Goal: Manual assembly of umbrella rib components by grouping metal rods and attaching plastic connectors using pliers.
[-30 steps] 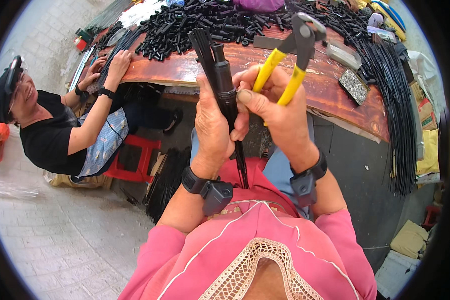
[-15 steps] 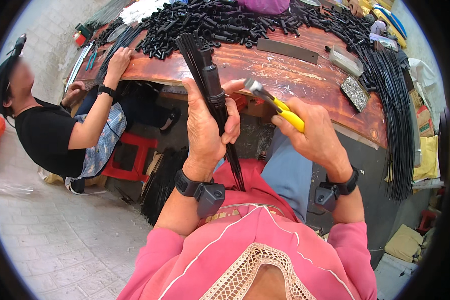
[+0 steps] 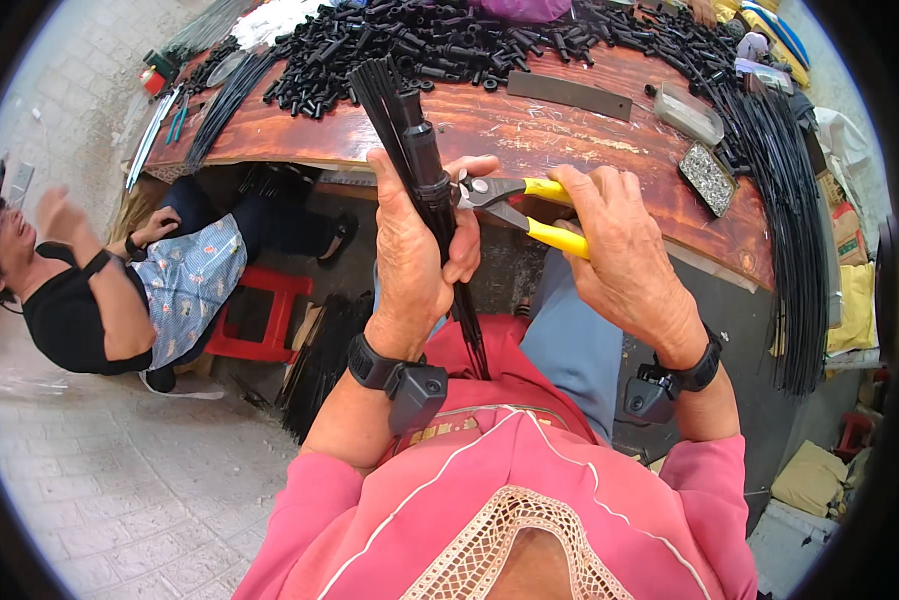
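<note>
My left hand [image 3: 410, 250] is closed around a bundle of thin black strips [image 3: 382, 95], held upright above my lap. Along with the strips it grips a black tubular plastic fitting [image 3: 427, 158] with a ribbed collar. In my right hand [image 3: 625, 245] are cutting pliers with yellow handles [image 3: 558, 237], the handles spread apart. The pliers' metal head [image 3: 477, 189] is at the fitting's collar, by my left fingers. Whether the jaws touch the fitting or grip anything there, I cannot make out.
Black tubular parts [image 3: 400, 45] are heaped across the wooden table [image 3: 560, 140]. A flat metal bar [image 3: 570, 95], a clear plastic box [image 3: 690, 113] and a tray of small metal pieces [image 3: 708, 180] lie on it. Long black strips [image 3: 795, 240] hang off the right edge. A co-worker [image 3: 90, 290] sits left.
My right hand has turned the pliers and brought their head to the fitting, with the handles spread wider. The co-worker has leaned back from the table and raised a hand.
</note>
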The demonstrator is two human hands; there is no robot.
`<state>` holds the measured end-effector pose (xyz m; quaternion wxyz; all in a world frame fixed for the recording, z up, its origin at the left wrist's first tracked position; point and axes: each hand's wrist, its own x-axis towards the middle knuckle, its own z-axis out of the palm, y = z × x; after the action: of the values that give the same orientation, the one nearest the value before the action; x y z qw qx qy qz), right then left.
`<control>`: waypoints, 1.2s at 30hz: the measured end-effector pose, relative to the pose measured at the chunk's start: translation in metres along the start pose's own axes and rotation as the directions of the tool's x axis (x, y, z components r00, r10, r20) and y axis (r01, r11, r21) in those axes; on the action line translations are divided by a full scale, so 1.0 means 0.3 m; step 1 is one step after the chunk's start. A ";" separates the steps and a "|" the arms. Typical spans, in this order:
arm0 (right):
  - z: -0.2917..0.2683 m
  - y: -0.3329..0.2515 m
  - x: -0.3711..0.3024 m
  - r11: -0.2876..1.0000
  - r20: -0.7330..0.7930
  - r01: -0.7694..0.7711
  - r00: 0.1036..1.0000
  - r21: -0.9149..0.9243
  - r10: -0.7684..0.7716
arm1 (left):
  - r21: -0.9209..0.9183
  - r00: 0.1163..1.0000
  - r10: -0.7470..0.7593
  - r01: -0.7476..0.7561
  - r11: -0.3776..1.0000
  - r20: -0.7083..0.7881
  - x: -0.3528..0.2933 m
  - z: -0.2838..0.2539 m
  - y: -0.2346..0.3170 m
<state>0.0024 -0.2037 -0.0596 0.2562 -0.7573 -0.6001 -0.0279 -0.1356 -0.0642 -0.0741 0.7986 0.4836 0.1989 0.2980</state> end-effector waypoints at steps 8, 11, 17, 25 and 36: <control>-0.003 -0.006 0.003 0.975 -0.092 0.059 0.993 -0.214 -0.080 | -0.007 1.000 0.008 -0.008 1.000 0.005 0.004 0.005 -0.007; -0.015 -0.014 0.005 0.954 -0.076 0.071 0.992 -0.290 -0.097 | 0.011 1.000 0.021 -0.021 1.000 0.005 -0.001 0.001 -0.003; -0.089 -0.049 0.018 0.887 0.004 0.001 1.000 -0.462 0.001 | 0.037 1.000 0.012 -0.012 0.999 0.018 -0.003 0.013 -0.003; 0.028 -0.014 0.026 0.972 -0.094 0.032 0.994 -0.231 -0.055 | -0.013 0.999 0.017 -0.018 1.000 -0.034 0.026 -0.013 -0.005; -0.089 -0.016 0.046 0.915 0.026 0.073 0.997 -0.397 -0.068 | -0.065 0.996 -0.003 0.009 0.998 0.089 0.017 -0.012 0.008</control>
<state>0.0089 -0.2020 -0.0301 0.0924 -0.7715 -0.6104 -0.1539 -0.1346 -0.0576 -0.0738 0.8230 0.4694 0.1549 0.2800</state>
